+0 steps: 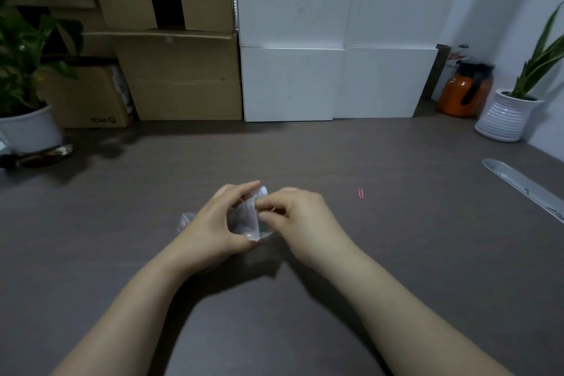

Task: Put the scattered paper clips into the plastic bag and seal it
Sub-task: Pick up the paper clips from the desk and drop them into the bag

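Bag (247, 220) between hands — paper clip (361, 193) right, apart

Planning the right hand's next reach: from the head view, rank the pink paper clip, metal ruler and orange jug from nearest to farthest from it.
1. Pink paper clip, just to the right of the right hand.
2. Metal ruler, at the table's right edge.
3. Orange jug, back right corner.
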### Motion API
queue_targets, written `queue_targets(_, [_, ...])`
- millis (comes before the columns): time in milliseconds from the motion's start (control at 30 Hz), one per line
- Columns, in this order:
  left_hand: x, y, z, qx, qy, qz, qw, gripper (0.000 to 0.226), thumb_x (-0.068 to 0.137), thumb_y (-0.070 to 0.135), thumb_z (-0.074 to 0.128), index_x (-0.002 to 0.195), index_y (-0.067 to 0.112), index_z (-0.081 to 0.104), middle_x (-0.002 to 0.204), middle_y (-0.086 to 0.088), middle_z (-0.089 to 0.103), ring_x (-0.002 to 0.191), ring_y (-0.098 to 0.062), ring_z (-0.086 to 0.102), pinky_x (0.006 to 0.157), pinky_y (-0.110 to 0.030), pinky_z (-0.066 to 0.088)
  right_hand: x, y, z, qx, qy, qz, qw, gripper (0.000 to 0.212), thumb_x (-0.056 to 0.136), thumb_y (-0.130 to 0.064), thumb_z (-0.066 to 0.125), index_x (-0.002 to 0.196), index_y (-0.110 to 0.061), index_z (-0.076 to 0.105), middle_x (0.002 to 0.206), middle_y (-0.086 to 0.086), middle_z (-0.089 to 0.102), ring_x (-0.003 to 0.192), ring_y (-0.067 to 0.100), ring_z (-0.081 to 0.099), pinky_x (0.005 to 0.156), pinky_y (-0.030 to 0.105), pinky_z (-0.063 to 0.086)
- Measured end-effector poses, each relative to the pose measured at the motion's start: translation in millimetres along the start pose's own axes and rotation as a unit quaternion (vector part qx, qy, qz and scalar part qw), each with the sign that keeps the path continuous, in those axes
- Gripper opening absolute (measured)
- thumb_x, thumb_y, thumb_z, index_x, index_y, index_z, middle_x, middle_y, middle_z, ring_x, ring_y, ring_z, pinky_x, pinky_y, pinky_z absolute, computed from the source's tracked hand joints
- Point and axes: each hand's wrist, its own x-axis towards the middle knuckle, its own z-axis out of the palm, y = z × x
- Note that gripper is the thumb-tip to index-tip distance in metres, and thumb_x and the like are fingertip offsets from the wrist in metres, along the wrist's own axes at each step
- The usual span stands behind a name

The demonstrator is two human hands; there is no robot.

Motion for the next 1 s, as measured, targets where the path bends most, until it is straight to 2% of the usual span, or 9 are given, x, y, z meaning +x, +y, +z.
queue_targets(100, [0, -3, -1, -0.003, 0.033, -0.01, 0.999, 0.074, 0.072, 0.0, 0.079, 0.136, 0.029, 0.053, 0.122, 0.014, 0.055, 0.114, 0.003, 0.055, 0.092, -0.01, 0.04, 10, 33, -21, -0.024, 0.11, 0.092, 0.989, 0.019, 0.084, -0.009, 0.062, 0.098, -0.015, 0.073, 0.102, 0.005, 0.07, 0.096, 0.016, 0.063, 0.076, 0.009, 0.035])
queue_targets(167, [-1, -6, -1, -0.007, 0.045, -0.016, 0.999, 0.073, 0.073, 0.003, 0.08, 0.135, 0.031, 0.053, 0.12, 0.016, 0.055, 0.113, 0.004, 0.056, 0.088, -0.006, 0.039, 13, 66, -37, -0.101, 0.145, 0.166, 0.97, 0.024, 0.087, -0.007, 0.055, 0.106, -0.011, 0.07, 0.113, 0.012, 0.066, 0.106, 0.026, 0.06, 0.089, 0.021, 0.037])
queue_targets(267, [0, -8, -2, 0.006, 0.062, -0.019, 0.998, 0.072, 0.074, 0.005, 0.079, 0.136, 0.03, 0.052, 0.121, 0.017, 0.054, 0.112, 0.01, 0.052, 0.086, -0.001, 0.035, 8, 111, -51, -0.219, 0.13, 0.267, 0.929, 0.03, 0.092, -0.012, 0.045, 0.119, -0.007, 0.059, 0.123, 0.021, 0.053, 0.111, 0.04, 0.049, 0.096, 0.037, 0.038])
queue_targets(367, [1, -9, -5, 0.011, 0.074, -0.019, 0.997, 0.072, 0.074, 0.003, 0.077, 0.136, 0.031, 0.052, 0.122, 0.018, 0.053, 0.111, 0.016, 0.049, 0.085, 0.002, 0.032, 7, 128, -49, -0.267, 0.101, 0.317, 0.904, 0.028, 0.093, -0.011, 0.039, 0.111, -0.005, 0.059, 0.123, 0.021, 0.049, 0.108, 0.04, 0.043, 0.092, 0.039, 0.039])
queue_targets(467, [1, -10, -6, 0.011, 0.082, -0.018, 0.996, 0.072, 0.075, 0.004, 0.078, 0.136, 0.03, 0.052, 0.122, 0.021, 0.052, 0.111, 0.02, 0.046, 0.083, 0.003, 0.031, 14, 119, -37, -0.258, 0.088, 0.293, 0.916, 0.031, 0.089, -0.002, 0.037, 0.11, -0.004, 0.06, 0.123, 0.02, 0.048, 0.109, 0.038, 0.041, 0.093, 0.038, 0.041])
queue_targets(533, [1, -11, -7, 0.003, 0.085, -0.02, 0.996, 0.072, 0.075, 0.004, 0.077, 0.137, 0.03, 0.051, 0.123, 0.022, 0.052, 0.112, 0.02, 0.046, 0.082, 0.003, 0.032, 20, 108, -26, -0.242, 0.075, 0.27, 0.929, 0.027, 0.082, 0.005, 0.035, 0.089, -0.005, 0.06, 0.118, 0.019, 0.049, 0.107, 0.036, 0.042, 0.085, 0.035, 0.041])
queue_targets(600, [2, -13, -9, -0.001, 0.088, -0.02, 0.996, 0.071, 0.076, 0.006, 0.078, 0.136, 0.031, 0.051, 0.122, 0.023, 0.052, 0.112, 0.019, 0.047, 0.082, 0.003, 0.033, 25, 96, -14, -0.229, 0.049, 0.24, 0.942, 0.025, 0.074, 0.01, 0.033, 0.07, -0.009, 0.047, 0.113, 0.019, 0.049, 0.103, 0.034, 0.042, 0.077, 0.032, 0.037])
queue_targets(733, [3, -17, -12, -0.006, 0.099, -0.019, 0.995, 0.069, 0.075, 0.016, 0.081, 0.135, 0.034, 0.052, 0.122, 0.023, 0.052, 0.112, 0.015, 0.049, 0.082, 0.002, 0.033, 34, 78, 9, -0.216, -0.023, 0.129, 0.968, 0.037, 0.076, 0.006, 0.043, 0.105, -0.008, 0.06, 0.115, 0.013, 0.05, 0.104, 0.031, 0.042, 0.085, 0.033, 0.039])
queue_targets(1000, [4, -18, -11, -0.022, 0.099, -0.022, 0.995, 0.071, 0.073, 0.019, 0.08, 0.136, 0.033, 0.051, 0.123, 0.017, 0.052, 0.112, 0.013, 0.049, 0.082, 0.002, 0.034, 31, 55, 17, -0.163, -0.148, -0.06, 0.974, 0.046, 0.084, 0.002, 0.04, 0.117, -0.023, 0.061, 0.117, 0.002, 0.056, 0.101, 0.023, 0.045, 0.092, 0.031, 0.04])
